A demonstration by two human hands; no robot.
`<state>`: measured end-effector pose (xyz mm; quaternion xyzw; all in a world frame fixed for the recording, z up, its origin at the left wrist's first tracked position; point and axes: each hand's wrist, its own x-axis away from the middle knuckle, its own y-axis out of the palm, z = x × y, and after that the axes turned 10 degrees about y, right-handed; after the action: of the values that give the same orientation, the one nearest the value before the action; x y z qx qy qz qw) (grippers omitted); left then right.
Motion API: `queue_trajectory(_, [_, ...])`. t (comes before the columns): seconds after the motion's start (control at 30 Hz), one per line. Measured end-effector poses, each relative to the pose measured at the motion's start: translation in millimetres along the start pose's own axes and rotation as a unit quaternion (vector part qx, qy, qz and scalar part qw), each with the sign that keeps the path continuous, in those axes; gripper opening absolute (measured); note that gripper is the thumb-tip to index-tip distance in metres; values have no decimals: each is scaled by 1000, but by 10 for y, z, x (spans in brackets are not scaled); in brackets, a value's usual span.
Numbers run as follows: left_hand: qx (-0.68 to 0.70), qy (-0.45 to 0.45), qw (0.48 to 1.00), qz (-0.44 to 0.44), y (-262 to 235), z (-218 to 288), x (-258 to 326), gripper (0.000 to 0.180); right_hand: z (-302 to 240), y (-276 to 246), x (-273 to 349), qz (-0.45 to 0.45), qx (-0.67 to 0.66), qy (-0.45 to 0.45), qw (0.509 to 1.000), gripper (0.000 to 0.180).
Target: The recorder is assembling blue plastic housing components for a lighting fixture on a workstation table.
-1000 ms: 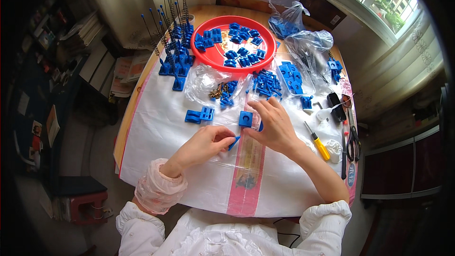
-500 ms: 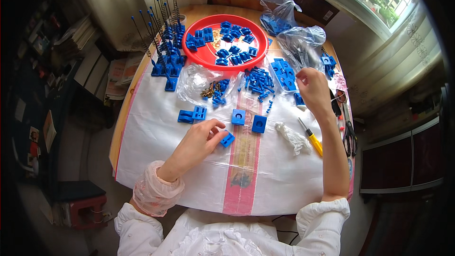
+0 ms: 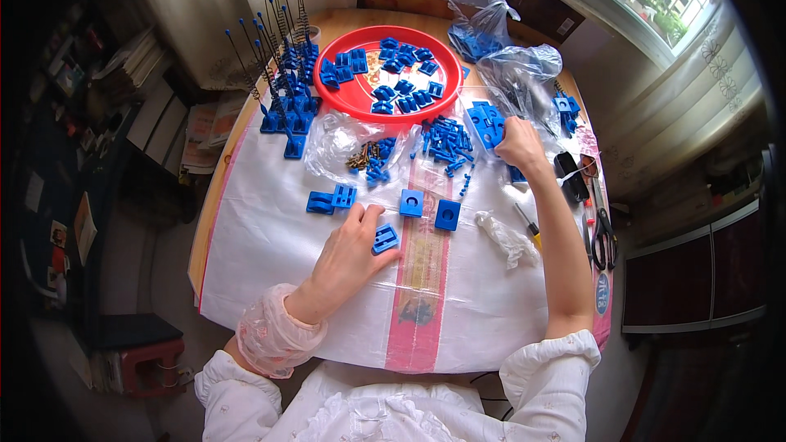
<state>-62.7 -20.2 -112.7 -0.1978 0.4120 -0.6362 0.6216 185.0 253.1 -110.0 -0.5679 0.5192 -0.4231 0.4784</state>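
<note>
My left hand (image 3: 345, 247) rests low over the table, thumb and fingers bent round a small blue slotted plastic piece (image 3: 385, 238). The thumb lies along its lower edge. Farther off to the right, my right hand (image 3: 521, 148) has its fingers curled together beside a group of blue plastic blocks with holes (image 3: 488, 123). Whatever those fingers may hold is hidden. Ahead of the left hand sit a blue bracket pair (image 3: 332, 199), a blue square block (image 3: 412, 203) and another blue square block with a round hole (image 3: 448, 214).
A red round tray (image 3: 327, 98) holds blue pieces. Near it lie blue pegs (image 3: 446, 143), brass screws (image 3: 360, 157) and upright spring rods on blue bases (image 3: 286, 119). To the right are crumpled white plastic (image 3: 508, 239), a screwdriver (image 3: 526, 217), scissors (image 3: 604, 237) and plastic bags (image 3: 524, 69).
My right hand has moved left and toward me, down to the holed blue blocks. The slotted piece has turned and shifted slightly left, with my left thumb and fingers now round it.
</note>
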Motion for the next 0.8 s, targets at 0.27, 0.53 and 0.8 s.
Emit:
queue_trajectory(0.27, [-66, -39, 996, -34, -22, 70, -29, 75, -130, -250, 376, 140, -75, -81, 984, 21])
queue_trajectory(0.53, [-101, -45, 994, -22, -41, -21, 8, 89, -559, -906, 1671, 62, -108, -190, 974, 23])
queue_trajectory(0.8, [113, -55, 988, -88, -471, 241, -39, 39, -516, -643, 2103, -117, -303, -231, 917, 27])
